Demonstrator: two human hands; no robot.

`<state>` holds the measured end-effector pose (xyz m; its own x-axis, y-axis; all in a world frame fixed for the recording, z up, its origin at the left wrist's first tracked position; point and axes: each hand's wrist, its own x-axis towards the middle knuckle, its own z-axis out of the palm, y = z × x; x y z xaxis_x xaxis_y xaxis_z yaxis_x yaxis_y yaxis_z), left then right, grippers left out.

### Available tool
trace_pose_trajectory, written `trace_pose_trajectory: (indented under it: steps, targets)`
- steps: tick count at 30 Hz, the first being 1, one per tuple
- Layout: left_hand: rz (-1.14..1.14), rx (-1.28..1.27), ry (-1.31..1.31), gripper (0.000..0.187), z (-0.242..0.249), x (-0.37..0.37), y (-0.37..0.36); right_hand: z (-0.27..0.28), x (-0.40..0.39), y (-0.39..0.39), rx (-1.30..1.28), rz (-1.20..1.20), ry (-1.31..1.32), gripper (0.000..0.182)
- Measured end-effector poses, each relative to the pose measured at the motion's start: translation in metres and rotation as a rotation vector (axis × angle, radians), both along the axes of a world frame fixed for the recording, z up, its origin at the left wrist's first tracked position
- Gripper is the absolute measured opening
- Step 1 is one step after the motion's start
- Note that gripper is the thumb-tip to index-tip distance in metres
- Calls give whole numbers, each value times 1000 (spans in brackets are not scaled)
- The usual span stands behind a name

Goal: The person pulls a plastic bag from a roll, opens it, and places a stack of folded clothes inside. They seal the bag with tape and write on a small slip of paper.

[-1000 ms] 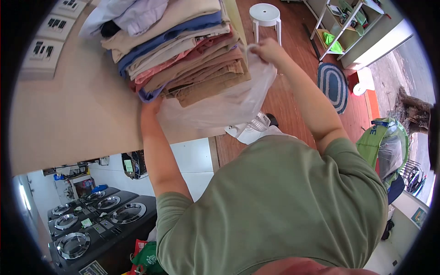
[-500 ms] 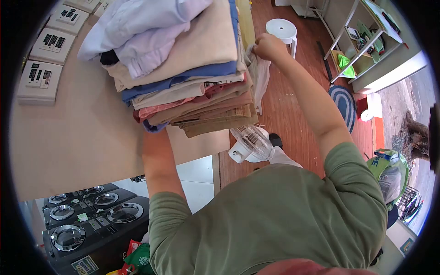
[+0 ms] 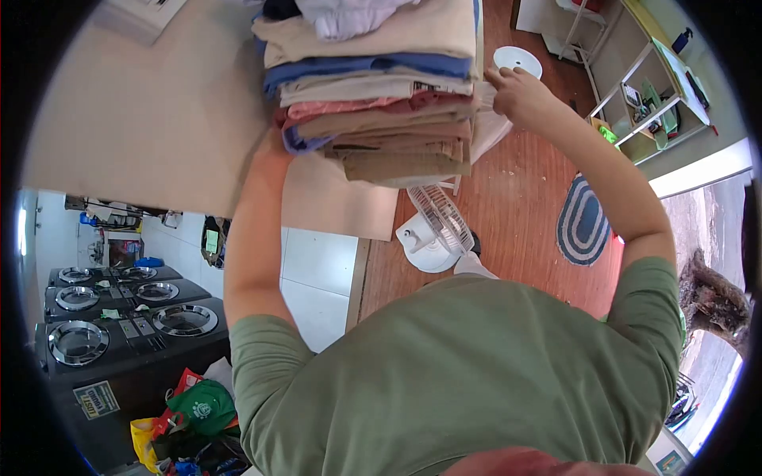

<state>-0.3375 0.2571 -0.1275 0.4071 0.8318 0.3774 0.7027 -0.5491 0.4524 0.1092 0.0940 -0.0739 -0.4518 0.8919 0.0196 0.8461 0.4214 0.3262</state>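
Note:
A tall stack of folded clothes [image 3: 373, 119] in beige, blue, white, reddish and brown stands on the pale tabletop, with a light lavender garment [image 3: 349, 17] on top. My left hand [image 3: 277, 146] is at the stack's left side; its fingers are hidden behind the cloth. On the other side, my right hand [image 3: 520, 94] has bent fingers at the upper part of a thin, see-through plastic bag [image 3: 490, 131]. This plastic hangs along the right side of the stack and seems gripped, though the fingertips are partly obscured.
The tabletop [image 3: 151, 119] extends left, with a white boxy item [image 3: 143, 17] at its far edge. Below right stands a white fan [image 3: 432, 230]. A white stool [image 3: 517, 60], oval rug [image 3: 586, 218] and shelf [image 3: 651, 103] lie beyond. Black machines [image 3: 131, 337] and bags [image 3: 202, 406] are lower left.
My view has turned, so the stack appears farther right and higher, and more of the machines shows. My right hand stays by the plastic, its fingers now looser. My left hand remains beside the stack.

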Motion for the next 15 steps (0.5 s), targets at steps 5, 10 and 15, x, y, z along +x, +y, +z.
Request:
trace_pose_trajectory:
  steps: [5,10,15]
  targets:
    - [-320,-80,883,42,41,-10,-72,40,-9,-60,-211,377,347,18]
    - [-377,-648,61,20,177,15,-94,93,6,-21,-421,185,1026,24]
    - [-158,-399,-75,24,263,95,-76,104,4,53,-463,388,1314,23]
